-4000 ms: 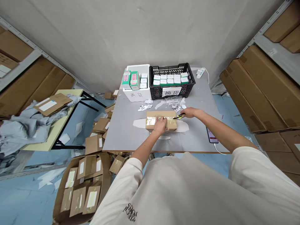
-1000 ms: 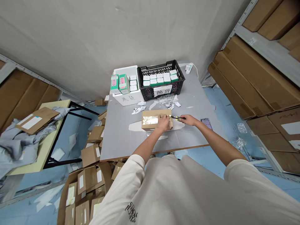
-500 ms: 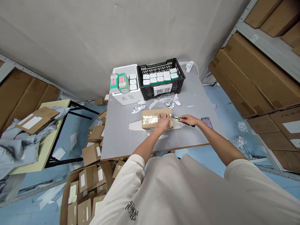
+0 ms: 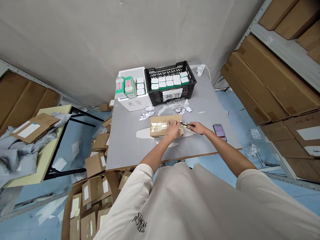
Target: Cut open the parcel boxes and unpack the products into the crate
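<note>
Left hand (image 4: 173, 130): fingers upon the taped carton (image 4: 158, 128) beneath them; whether pinching, cannot tell. Right hand (image 4: 198, 128): fingers clamped around a utility knife (image 4: 186, 125), tip beside the left fingers. Carton apparently unopened; extent of cutting unclear.

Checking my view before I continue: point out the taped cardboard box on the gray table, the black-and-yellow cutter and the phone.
Cardboard box (image 4: 159, 126): head view, on its taped top.
Cutter (image 4: 185, 124): head view, on its exposed front part.
Phone (image 4: 220, 132): head view, mid-screen.
</note>
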The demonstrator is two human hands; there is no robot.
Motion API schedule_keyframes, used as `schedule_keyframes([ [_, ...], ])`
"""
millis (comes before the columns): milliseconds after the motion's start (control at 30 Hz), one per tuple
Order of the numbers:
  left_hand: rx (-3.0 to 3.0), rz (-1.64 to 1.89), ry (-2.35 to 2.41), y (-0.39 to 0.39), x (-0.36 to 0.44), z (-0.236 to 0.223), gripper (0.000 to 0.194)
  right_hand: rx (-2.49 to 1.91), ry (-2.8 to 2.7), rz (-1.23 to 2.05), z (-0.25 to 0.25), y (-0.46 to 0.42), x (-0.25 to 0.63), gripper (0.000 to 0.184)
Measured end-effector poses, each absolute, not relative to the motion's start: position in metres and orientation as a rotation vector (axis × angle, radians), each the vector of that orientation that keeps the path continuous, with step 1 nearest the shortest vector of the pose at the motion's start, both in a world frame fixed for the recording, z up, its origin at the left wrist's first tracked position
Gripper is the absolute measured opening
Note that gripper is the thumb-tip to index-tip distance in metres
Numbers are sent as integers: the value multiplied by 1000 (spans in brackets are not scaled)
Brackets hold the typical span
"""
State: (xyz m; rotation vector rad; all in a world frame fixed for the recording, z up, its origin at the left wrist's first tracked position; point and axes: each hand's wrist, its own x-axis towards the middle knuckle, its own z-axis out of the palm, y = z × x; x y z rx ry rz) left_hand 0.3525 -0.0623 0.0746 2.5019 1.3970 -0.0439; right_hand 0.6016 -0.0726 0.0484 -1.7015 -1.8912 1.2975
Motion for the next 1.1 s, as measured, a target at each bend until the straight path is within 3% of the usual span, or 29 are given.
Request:
schedule_keyframes([
  [233,2512,-38,1414,-65,352,73,69,-1699,-1945,1266,48,-76,610,35],
  [533,2516,-20,1401,-67,352,71,73,-1583,-1837,1549,45,-73,607,46],
  [767,2512,10,1373,-62,346,70,66,-1669,-1768,1394,46,-72,605,44],
  [967,2491,58,1323,-63,338,75,80,-1700,-1696,1334,51,-83,621,40],
  [1100,2471,119,1394,-59,335,81,73,-1733,-1689,1272,57,-92,622,38],
])
